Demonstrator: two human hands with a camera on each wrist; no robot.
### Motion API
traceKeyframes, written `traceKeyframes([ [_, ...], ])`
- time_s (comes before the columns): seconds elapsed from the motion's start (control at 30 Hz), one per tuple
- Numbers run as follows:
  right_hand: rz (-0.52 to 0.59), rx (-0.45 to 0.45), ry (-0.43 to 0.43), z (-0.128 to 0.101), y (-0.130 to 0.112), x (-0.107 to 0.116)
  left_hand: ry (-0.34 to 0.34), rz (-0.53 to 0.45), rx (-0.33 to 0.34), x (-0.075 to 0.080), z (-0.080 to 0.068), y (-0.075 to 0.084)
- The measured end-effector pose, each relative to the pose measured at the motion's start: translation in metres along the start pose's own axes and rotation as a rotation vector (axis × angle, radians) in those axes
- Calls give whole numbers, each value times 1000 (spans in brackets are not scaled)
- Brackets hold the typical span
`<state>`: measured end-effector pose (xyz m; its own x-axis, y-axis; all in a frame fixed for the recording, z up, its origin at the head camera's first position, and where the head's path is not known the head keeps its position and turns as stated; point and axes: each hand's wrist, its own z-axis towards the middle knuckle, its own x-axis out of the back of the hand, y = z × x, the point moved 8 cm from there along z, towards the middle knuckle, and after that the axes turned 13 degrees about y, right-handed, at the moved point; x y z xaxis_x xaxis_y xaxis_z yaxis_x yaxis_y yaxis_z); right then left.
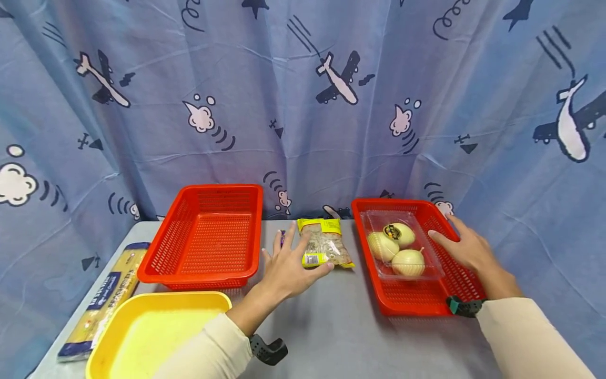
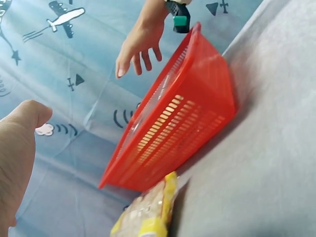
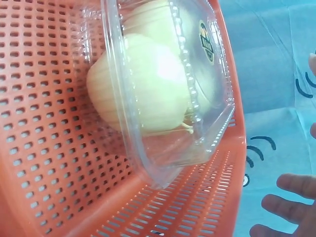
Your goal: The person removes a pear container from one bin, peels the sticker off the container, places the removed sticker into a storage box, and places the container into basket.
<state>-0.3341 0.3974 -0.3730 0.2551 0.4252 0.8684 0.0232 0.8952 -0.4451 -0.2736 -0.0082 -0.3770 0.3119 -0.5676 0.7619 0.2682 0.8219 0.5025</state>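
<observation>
Over the middle of the table, my left hand (image 1: pixel 289 271) has its fingers spread and holds nothing. Its fingers overlap a clear bag with yellow ends (image 1: pixel 333 245) in the head view, and a small purple thing (image 1: pixel 283 238) shows partly behind them. My right hand (image 1: pixel 473 252) hovers at the right rim of the right red basket (image 1: pixel 412 305), thumb apart from the fingers, nothing in its grasp. Inside that basket lies a clear plastic box (image 3: pixel 148 163) with three pale yellow, round fruits (image 1: pixel 408 263). One has a short stem, and a dark label sits on the lid.
Another red basket (image 1: pixel 201 276) stands at the back left with nothing in it. In front of it is a yellow basin (image 1: pixel 161 300), partly covered by my left sleeve. A long spaghetti packet (image 1: pixel 106 300) lies along the left table edge. A patterned blue curtain (image 1: pixel 293 131) hangs behind.
</observation>
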Motion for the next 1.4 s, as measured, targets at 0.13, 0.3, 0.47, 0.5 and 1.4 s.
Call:
traceKeyframes([
  [0.13, 25, -21, 3, -1, 4, -2, -15, -54, 2, -10, -2, 7],
  [0.3, 73, -40, 10, -4, 8, -4, -53, -97, 4, -24, -6, 16],
  [0.47, 91, -48, 6, -6, 9, -5, -58, -144, -7, -35, -9, 26],
  [0.5, 93, -49, 6, -6, 10, -4, -58, -157, -10, -37, -9, 29],
  [1.4, 96, -30, 32, -4, 9, -6, -188, -254, -42, -106, -27, 83],
])
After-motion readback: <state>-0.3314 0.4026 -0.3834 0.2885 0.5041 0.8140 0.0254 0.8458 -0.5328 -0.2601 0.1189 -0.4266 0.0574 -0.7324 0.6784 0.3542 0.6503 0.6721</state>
